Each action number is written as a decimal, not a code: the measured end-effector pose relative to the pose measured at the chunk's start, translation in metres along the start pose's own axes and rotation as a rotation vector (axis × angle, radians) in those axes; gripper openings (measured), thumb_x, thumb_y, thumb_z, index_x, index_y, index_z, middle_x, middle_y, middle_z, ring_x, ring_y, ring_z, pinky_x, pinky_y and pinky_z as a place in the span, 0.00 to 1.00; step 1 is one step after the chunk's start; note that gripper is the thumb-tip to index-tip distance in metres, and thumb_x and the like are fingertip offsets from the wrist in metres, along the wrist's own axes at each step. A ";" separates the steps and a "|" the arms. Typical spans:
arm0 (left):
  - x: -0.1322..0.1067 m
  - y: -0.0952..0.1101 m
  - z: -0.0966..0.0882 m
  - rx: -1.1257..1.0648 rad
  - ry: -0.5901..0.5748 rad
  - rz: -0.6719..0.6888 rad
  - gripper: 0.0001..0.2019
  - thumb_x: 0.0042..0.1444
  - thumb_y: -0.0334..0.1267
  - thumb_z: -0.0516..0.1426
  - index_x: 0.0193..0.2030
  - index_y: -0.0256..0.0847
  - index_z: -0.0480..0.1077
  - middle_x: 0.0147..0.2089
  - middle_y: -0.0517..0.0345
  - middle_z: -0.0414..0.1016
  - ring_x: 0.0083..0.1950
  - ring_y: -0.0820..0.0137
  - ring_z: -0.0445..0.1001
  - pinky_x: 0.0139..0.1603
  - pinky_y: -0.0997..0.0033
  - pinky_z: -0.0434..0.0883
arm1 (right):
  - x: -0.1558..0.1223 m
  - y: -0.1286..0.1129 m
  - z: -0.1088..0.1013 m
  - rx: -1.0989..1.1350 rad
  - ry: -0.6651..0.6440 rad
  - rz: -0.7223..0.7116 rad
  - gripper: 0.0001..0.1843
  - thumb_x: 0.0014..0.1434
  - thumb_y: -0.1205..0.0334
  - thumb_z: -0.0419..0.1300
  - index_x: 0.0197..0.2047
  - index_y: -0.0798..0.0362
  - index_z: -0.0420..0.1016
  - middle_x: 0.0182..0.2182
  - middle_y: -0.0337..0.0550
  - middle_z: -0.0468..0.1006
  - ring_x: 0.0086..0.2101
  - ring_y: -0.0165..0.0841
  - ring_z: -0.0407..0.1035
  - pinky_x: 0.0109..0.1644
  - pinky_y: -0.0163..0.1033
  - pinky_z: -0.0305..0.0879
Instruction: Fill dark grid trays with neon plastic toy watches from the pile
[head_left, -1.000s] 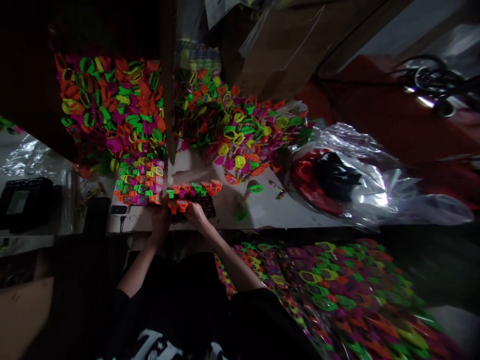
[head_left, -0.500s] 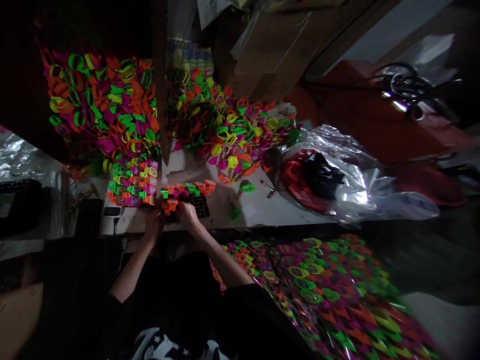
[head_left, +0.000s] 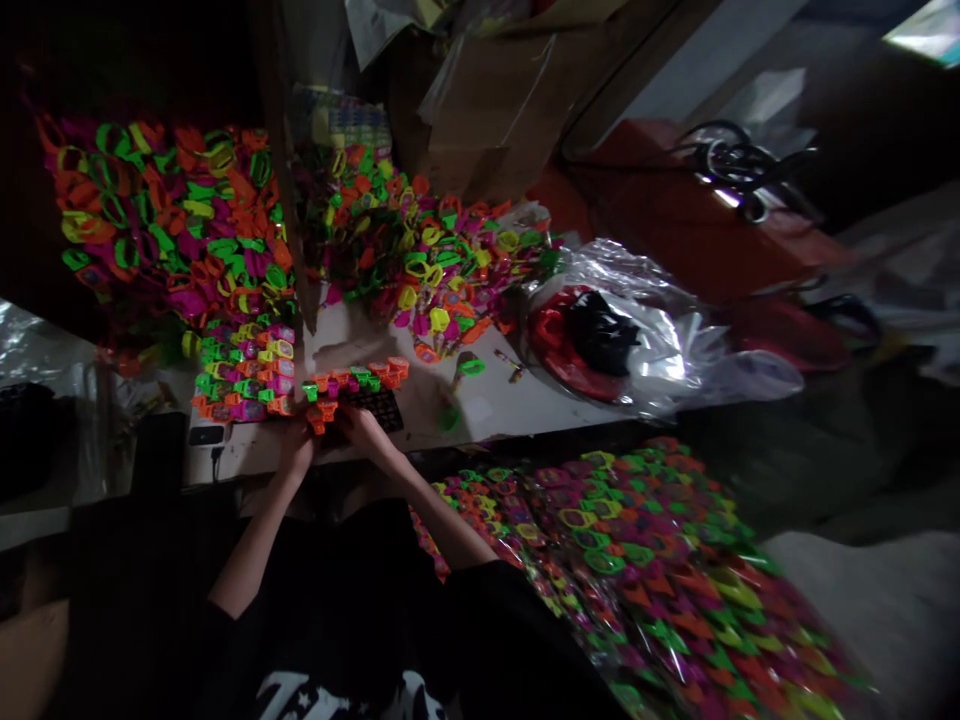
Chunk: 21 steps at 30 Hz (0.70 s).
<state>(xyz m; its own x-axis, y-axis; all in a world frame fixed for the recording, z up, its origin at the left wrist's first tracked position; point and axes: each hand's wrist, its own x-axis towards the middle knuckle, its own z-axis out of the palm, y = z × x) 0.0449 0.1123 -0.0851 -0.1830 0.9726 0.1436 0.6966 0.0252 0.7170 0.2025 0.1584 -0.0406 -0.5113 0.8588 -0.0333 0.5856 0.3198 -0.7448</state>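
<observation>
We saw the orange watches [head_left: 322,414] between the two hands at the table's near edge; they looked like two, though blur left us unsure. The left hand [head_left: 300,445] was beside them and the right hand [head_left: 366,432] just to their right, and we judged that the pair steadied them from both sides. We could not tell whether the fingers of either hand were spread, pressed together or pinching, as shadow hid the tips.

Just beyond lay one row [head_left: 360,379] of watches, side by side, apparently to keep the faces aligned. One black tray [head_left: 385,408] showed beside the right hand. To the left, several neat rows formed one block [head_left: 247,370], seemingly ordered for easy counting. Farther back, one divider [head_left: 283,190] stood between two heaps, the left heap [head_left: 172,215] and the right heap [head_left: 442,265], presumably keeping them apart. One table [head_left: 517,408] carried all these.
</observation>
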 end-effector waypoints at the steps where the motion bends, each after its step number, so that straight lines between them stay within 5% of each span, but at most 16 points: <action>1: 0.001 0.000 0.001 -0.009 0.007 -0.002 0.08 0.52 0.29 0.55 0.37 0.40 0.74 0.38 0.53 0.79 0.43 0.62 0.76 0.49 0.62 0.75 | -0.005 0.006 -0.008 0.016 0.025 -0.018 0.17 0.59 0.72 0.53 0.49 0.56 0.76 0.45 0.50 0.80 0.45 0.36 0.73 0.48 0.35 0.67; 5: 0.000 0.002 0.011 -0.018 0.057 -0.028 0.06 0.56 0.35 0.56 0.38 0.39 0.74 0.40 0.50 0.79 0.46 0.59 0.76 0.54 0.57 0.73 | -0.035 0.047 -0.063 -0.129 0.276 0.035 0.19 0.62 0.70 0.49 0.50 0.54 0.77 0.50 0.50 0.77 0.51 0.37 0.67 0.59 0.40 0.62; 7: -0.001 0.002 0.017 -0.017 0.082 -0.047 0.08 0.58 0.38 0.55 0.38 0.38 0.73 0.41 0.49 0.79 0.49 0.59 0.75 0.56 0.57 0.71 | -0.050 0.073 -0.094 -0.233 0.398 0.186 0.22 0.59 0.72 0.48 0.51 0.57 0.76 0.52 0.53 0.75 0.51 0.39 0.67 0.58 0.43 0.63; 10: -0.002 0.002 0.023 -0.020 0.102 -0.075 0.09 0.60 0.39 0.54 0.39 0.38 0.73 0.43 0.48 0.79 0.52 0.60 0.74 0.57 0.60 0.70 | -0.065 0.107 -0.125 -0.250 0.331 0.345 0.25 0.54 0.75 0.48 0.51 0.55 0.77 0.50 0.51 0.76 0.48 0.38 0.70 0.55 0.42 0.65; 15: -0.002 -0.004 0.027 -0.021 0.114 -0.115 0.07 0.57 0.38 0.57 0.38 0.39 0.72 0.41 0.48 0.79 0.48 0.60 0.76 0.55 0.60 0.71 | -0.072 0.119 -0.132 -0.196 0.064 0.233 0.25 0.53 0.74 0.49 0.50 0.54 0.78 0.49 0.49 0.75 0.47 0.35 0.71 0.51 0.37 0.67; 21: -0.005 -0.005 0.028 -0.030 0.108 -0.162 0.05 0.56 0.38 0.57 0.35 0.40 0.72 0.34 0.52 0.79 0.40 0.61 0.78 0.46 0.66 0.74 | -0.068 0.107 -0.127 -0.330 0.168 0.252 0.14 0.59 0.66 0.54 0.46 0.51 0.77 0.55 0.48 0.72 0.49 0.37 0.69 0.48 0.37 0.67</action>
<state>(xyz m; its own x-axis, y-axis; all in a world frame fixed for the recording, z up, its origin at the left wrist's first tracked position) 0.0616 0.1144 -0.1090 -0.3655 0.9258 0.0960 0.6316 0.1709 0.7562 0.3793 0.1846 -0.0332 -0.2335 0.9707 -0.0574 0.8619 0.1793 -0.4742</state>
